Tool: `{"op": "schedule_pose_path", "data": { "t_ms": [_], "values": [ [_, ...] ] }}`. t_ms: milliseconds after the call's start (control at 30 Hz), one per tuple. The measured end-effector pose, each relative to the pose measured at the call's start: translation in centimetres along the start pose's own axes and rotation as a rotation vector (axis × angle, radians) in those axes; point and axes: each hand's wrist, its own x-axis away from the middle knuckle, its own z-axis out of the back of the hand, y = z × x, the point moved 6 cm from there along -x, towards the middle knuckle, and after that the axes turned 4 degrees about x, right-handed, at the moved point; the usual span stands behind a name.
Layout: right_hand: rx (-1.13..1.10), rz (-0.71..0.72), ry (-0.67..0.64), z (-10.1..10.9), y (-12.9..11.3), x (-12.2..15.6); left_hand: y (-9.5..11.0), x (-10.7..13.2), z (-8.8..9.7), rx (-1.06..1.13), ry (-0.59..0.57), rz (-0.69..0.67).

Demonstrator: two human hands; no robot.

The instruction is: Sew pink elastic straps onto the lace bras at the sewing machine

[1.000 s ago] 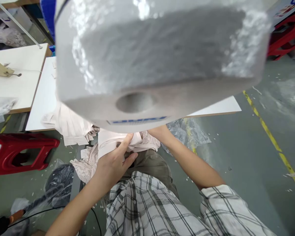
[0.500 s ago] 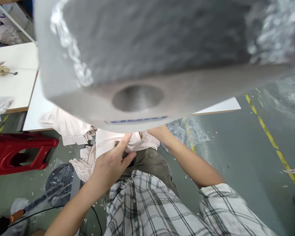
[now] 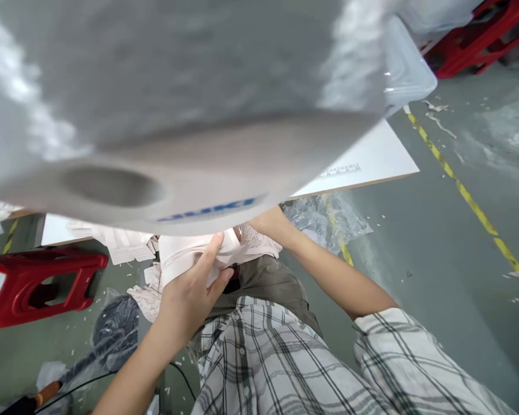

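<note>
Pale pink fabric with lace parts (image 3: 177, 259) lies bunched at the table's front edge, over my lap. My left hand (image 3: 194, 285) holds its near side; the index finger lies on top of the cloth, the thumb sticks out to the right, and the other fingers are hidden by the cloth. At the fabric's right side is my right hand (image 3: 270, 222), its fingers hidden behind the sewing machine head. That grey-white sewing machine head (image 3: 225, 173), with blue lettering, fills the upper view and hides the needle area.
Layered pale pink pieces (image 3: 125, 242) hang over the white table (image 3: 372, 155) edge at left. A red stool (image 3: 38, 282) stands left; another red stool (image 3: 480, 40) is at upper right. Clear plastic (image 3: 333, 219) and yellow-black tape (image 3: 462, 196) lie on the floor.
The view has shifted, so the machine head sits further left and more of the table's right side shows. Both hands stay at the fabric in nearly the same pose.
</note>
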Motion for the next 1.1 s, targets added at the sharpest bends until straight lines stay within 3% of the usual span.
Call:
{"op": "schedule_pose_path", "data": {
  "t_ms": [100,300,633,1100],
  "values": [
    [-0.059,0.018,0.07,0.5,-0.1,0.3,0.2,0.2,0.3,-0.037,0.01,0.014],
    [-0.187,-0.1,0.209,0.9,2.2,2.3,0.5,0.4,0.5,-0.05,-0.011,0.017],
    [-0.37,-0.263,0.136,0.0,4.0,6.0,1.7,0.1,0.6,-0.101,0.024,-0.056],
    [-0.526,-0.326,0.121,-0.3,3.2,8.8,2.8,-0.2,0.3,-0.1,0.062,-0.115]
  ]
}}
